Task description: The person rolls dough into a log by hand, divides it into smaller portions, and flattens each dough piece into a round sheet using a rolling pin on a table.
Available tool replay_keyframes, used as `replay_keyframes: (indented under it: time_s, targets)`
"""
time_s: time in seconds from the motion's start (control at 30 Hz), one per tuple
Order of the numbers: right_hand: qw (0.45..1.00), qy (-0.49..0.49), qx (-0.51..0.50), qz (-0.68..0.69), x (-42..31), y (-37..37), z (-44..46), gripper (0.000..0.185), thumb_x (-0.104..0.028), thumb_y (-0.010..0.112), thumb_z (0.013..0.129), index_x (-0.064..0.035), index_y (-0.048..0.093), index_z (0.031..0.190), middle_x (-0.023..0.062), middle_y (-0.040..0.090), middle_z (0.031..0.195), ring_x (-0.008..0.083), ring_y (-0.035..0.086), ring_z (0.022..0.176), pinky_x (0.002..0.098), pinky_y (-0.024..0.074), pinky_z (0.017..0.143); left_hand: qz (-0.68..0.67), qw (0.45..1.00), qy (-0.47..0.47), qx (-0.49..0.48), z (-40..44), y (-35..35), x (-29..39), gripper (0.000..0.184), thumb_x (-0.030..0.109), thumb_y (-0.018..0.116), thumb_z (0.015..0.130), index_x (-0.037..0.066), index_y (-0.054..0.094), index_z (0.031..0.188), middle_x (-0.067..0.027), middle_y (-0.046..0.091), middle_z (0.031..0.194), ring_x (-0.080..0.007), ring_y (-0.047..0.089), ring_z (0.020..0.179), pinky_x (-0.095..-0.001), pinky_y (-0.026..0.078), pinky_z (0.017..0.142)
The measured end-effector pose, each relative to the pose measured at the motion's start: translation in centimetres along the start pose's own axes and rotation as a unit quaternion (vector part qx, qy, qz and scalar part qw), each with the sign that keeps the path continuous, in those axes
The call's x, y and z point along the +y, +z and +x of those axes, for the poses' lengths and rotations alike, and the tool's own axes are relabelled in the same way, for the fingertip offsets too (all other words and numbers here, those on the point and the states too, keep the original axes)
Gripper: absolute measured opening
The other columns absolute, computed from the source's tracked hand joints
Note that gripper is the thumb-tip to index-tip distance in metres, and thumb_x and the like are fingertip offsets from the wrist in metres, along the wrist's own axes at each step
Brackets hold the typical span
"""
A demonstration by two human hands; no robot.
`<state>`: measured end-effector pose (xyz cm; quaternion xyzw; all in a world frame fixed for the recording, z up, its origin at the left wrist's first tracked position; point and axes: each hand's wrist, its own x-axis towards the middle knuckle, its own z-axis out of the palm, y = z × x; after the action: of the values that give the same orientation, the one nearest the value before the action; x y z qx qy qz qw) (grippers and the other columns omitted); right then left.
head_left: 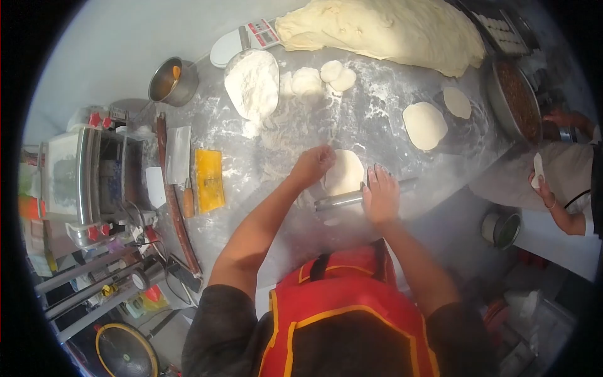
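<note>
A flattened dough round point(345, 172) lies on the floured table in front of me. My left hand point(314, 164) is closed at its left edge, with the fingertips pinching the dough. Just below the round, a metal rolling pin point(342, 200) lies nearly level, its left end free. My right hand point(381, 195) rests over the pin with the fingers pointing away from me, gripping it from above. Two flattened rounds, a larger one point(424, 125) and a smaller one point(457, 102), lie further right. Several small dough discs point(306, 81) sit beyond my left hand.
A large dough mass point(383, 31) covers the back, beside a white scale point(260, 32). A scoop of flour point(252, 85) and a metal pot point(174, 81) stand back left. A yellow scraper point(209, 180) and wooden stick point(173, 195) lie left. A co-worker's hand point(544, 188) holds dough near a filling bowl point(516, 100).
</note>
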<state>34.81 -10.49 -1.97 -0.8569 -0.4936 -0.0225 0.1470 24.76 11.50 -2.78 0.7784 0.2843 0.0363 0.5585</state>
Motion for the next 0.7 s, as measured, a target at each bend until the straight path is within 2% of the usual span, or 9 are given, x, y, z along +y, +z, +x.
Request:
replay_keyframes:
  time_s: [0.03, 0.13, 0.23, 0.43, 0.7]
  targets:
    - [1.000, 0.001, 0.000, 0.002, 0.0, 0.0, 0.0, 0.049, -0.026, 0.057, 0.088, -0.0016, 0.052, 0.130, 0.0175, 0.050, 0.135, 0.0317, 0.046, 0.126, 0.0485, 0.0312, 0.107, 0.011, 1.000, 0.006, 0.006, -0.2, -0.1, 0.5, 0.009, 0.013, 0.062, 0.090, 0.005, 0.063, 0.095, -0.0066, 0.067, 0.087, -0.0163, 0.062, 0.080, -0.0302, 0.049, 0.074]
    - [1.000, 0.003, 0.003, 0.006, 0.0, 0.0, 0.0, 0.049, -0.026, 0.058, 0.088, -0.0018, 0.052, 0.130, 0.0172, 0.050, 0.135, 0.0315, 0.046, 0.125, 0.0483, 0.0317, 0.107, 0.114, 0.993, 0.016, 0.022, -0.6, -0.5, 1.7, 0.009, 0.012, 0.064, 0.085, 0.008, 0.065, 0.093, -0.0090, 0.068, 0.090, -0.0238, 0.065, 0.084, -0.0341, 0.050, 0.075]
    - [1.000, 0.004, 0.007, 0.005, -0.1, -0.1, 0.0, 0.049, -0.025, 0.058, 0.087, -0.0020, 0.053, 0.130, 0.0171, 0.050, 0.135, 0.0317, 0.046, 0.125, 0.0483, 0.0320, 0.106, 0.219, 0.971, 0.071, 0.063, -0.3, -0.3, 1.2, 0.009, 0.013, 0.065, 0.080, 0.012, 0.068, 0.089, -0.0099, 0.066, 0.091, -0.0302, 0.065, 0.086, -0.0391, 0.051, 0.076]
    - [1.000, 0.004, 0.009, 0.000, -0.1, 0.0, 0.0, 0.049, -0.025, 0.059, 0.086, -0.0018, 0.053, 0.129, 0.0172, 0.051, 0.134, 0.0319, 0.047, 0.124, 0.0486, 0.0324, 0.105, 0.241, 0.963, 0.072, 0.100, -0.5, 0.2, 1.4, 0.003, 0.014, 0.064, 0.080, 0.011, 0.065, 0.080, -0.0082, 0.060, 0.084, -0.0297, 0.062, 0.085, -0.0415, 0.050, 0.073]
    - [1.000, -0.005, 0.019, 0.007, 0.0, 0.0, 0.0, 0.048, -0.024, 0.059, 0.086, -0.0007, 0.053, 0.128, 0.0186, 0.052, 0.133, 0.0342, 0.048, 0.122, 0.0492, 0.0336, 0.104, 0.317, 0.941, 0.101, 0.061, 0.2, 0.4, 0.7, 0.011, 0.017, 0.058, 0.085, 0.007, 0.061, 0.086, -0.0130, 0.062, 0.087, -0.0328, 0.062, 0.085, -0.0448, 0.051, 0.073]
